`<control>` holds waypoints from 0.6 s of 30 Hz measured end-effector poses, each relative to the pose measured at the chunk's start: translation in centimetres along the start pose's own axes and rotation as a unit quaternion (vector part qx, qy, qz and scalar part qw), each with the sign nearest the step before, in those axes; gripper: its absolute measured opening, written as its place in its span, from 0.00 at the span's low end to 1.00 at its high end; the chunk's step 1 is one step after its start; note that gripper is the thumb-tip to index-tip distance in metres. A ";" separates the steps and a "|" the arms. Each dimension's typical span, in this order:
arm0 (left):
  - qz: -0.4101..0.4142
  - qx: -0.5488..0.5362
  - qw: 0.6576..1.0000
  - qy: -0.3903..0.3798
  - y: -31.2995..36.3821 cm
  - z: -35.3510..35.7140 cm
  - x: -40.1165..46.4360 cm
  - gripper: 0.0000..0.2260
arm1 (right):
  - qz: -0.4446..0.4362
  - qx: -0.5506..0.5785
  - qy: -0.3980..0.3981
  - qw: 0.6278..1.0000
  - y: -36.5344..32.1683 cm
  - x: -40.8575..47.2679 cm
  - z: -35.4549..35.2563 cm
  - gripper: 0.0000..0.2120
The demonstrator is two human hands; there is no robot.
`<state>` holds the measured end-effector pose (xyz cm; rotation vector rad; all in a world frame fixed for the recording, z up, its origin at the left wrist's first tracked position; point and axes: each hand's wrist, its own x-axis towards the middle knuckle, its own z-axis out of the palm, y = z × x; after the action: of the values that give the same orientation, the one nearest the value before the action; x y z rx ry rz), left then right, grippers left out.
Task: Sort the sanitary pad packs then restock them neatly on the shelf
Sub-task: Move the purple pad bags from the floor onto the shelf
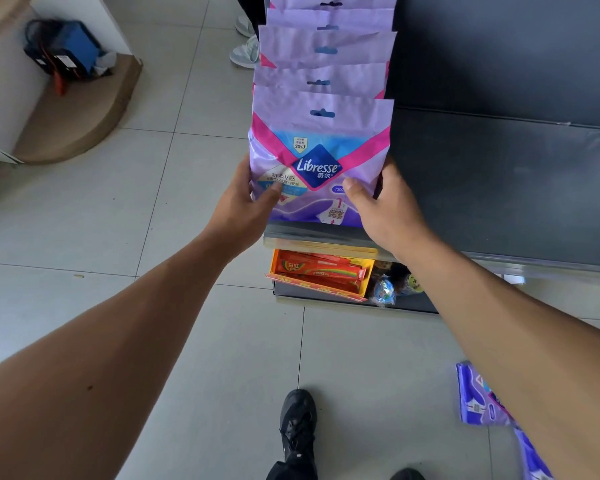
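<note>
Sanitary pad packs (321,98) stand in a row on the dark shelf (499,188), one behind the other at its left end, all lilac with pink bands and a hang-hole tab at the top. The front pack (317,168) sits at the shelf's front edge, face towards the camera. It looks light and soft: a thin plastic film bag over compressible padding, so it should give under the fingers and its glossy skin may slip if only pinched at the flimsy top flap. The lower side edges, where the filling is thickest, seem the best place to take hold.

Both arms reach forward, nearly straight. The left hand (238,199) clasps the pack's lower left edge, thumb lying across the front and fingers hidden behind. The right hand (381,199) grips the lower right edge the same way, thumb on the face. Squeezed between them, the pack stands upright.

More purple packs (478,396) lie on the tiled floor (118,237) at the lower right, apparently waiting their turn.
</note>
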<state>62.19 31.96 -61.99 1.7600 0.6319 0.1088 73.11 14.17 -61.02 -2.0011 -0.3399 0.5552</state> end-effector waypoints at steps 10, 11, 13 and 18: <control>0.179 0.263 0.923 0.215 1.8 1.2 -6.0 0.23 | -0.155 -0.216 0.150 0.952 0.7 -5.3 -3.1 0.24; 0.217 0.274 0.914 0.206 2.2 2.0 -7.0 0.21 | -0.183 -0.237 0.154 0.942 1.3 -6.3 -3.7 0.22; 0.255 0.295 0.906 0.166 3.2 4.1 -9.1 0.18 | -0.213 -0.275 0.153 0.925 2.6 -8.6 -5.2 0.21; 0.277 0.376 0.884 0.031 5.7 12.1 -13.6 0.13 | -0.192 -0.325 0.145 0.915 7.1 -15.4 -10.9 0.20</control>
<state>57.47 14.20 -56.88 2.6738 0.1850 0.3500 65.61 -4.48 -59.18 -2.5126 -0.7885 -0.1383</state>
